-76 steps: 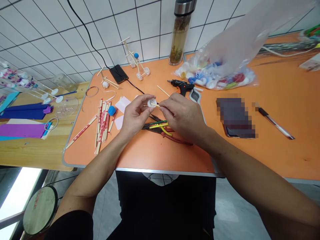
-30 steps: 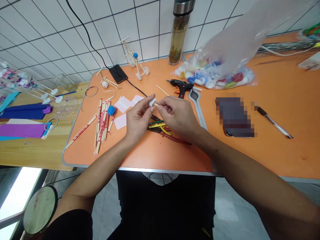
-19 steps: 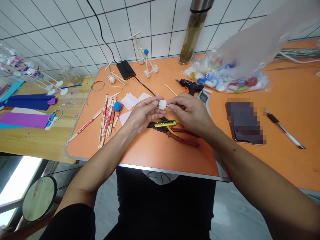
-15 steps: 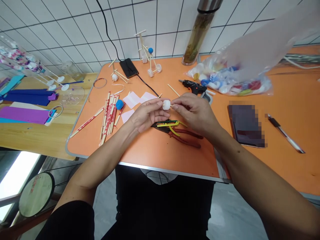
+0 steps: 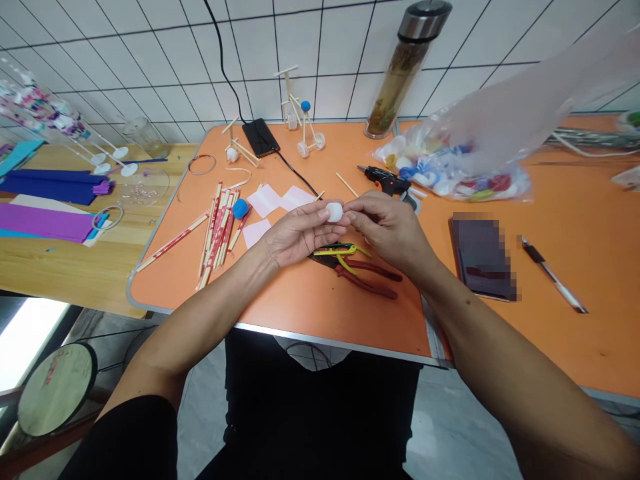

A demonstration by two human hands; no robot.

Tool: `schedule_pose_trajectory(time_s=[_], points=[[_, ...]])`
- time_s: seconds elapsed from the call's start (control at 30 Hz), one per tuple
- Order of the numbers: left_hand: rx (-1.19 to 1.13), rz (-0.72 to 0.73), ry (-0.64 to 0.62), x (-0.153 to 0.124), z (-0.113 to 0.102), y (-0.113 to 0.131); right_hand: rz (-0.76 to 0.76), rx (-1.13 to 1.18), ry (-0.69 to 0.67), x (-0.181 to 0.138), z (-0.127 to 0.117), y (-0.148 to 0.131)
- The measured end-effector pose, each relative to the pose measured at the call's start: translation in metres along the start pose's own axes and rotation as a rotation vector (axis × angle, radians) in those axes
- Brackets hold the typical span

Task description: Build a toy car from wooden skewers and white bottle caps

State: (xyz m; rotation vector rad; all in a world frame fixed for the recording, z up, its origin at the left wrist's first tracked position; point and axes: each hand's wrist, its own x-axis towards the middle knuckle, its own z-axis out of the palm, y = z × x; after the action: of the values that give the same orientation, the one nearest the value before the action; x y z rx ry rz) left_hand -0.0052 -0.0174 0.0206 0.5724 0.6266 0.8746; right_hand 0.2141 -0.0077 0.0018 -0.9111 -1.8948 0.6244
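My left hand [image 5: 296,235] is closed on a small white bottle cap [image 5: 334,212], pinched at the fingertips above the orange table [image 5: 310,300]. My right hand [image 5: 393,228] meets it from the right, fingers pinched on a thin wooden stick that goes into the cap; the stick is almost wholly hidden. Below both hands lie red-handled pliers [image 5: 363,272] and a yellow-green tool [image 5: 337,250].
Several wrapped chopsticks [image 5: 216,227] and a blue cap [image 5: 241,208] lie to the left, with pink paper squares [image 5: 280,200]. Behind are a glue gun [image 5: 387,180], a bag of caps [image 5: 450,170], a stick model [image 5: 303,120], a bottle [image 5: 403,67]. A phone [image 5: 483,257] and pen [image 5: 553,283] lie right.
My view has drifted, so the table sits a little differently in the frame. The cap has been turned in my fingers, and my hands have closed tighter together over the pliers.
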Motion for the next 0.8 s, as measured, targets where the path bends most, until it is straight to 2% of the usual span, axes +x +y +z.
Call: schedule_pose_trajectory(time_s=[0.3,0.4,0.57,0.7,0.8], points=[[0.006,-0.030,0.022,0.001,-0.001,0.003,0.031,-0.109,0.013,0.000,-0.002,-0.005],[0.118,-0.023,0.014,0.001,-0.004,0.004,-0.007,-0.181,0.005,0.000,-0.003,-0.007],[0.364,0.071,0.074,-0.003,-0.003,0.005,-0.169,-0.264,-0.047,-0.002,-0.001,-0.009],[0.455,0.009,0.115,-0.006,0.000,0.008,-0.153,-0.301,-0.096,-0.006,0.003,-0.010],[0.484,-0.028,0.144,-0.005,-0.001,0.009,-0.127,-0.312,-0.083,-0.009,0.007,-0.011]])
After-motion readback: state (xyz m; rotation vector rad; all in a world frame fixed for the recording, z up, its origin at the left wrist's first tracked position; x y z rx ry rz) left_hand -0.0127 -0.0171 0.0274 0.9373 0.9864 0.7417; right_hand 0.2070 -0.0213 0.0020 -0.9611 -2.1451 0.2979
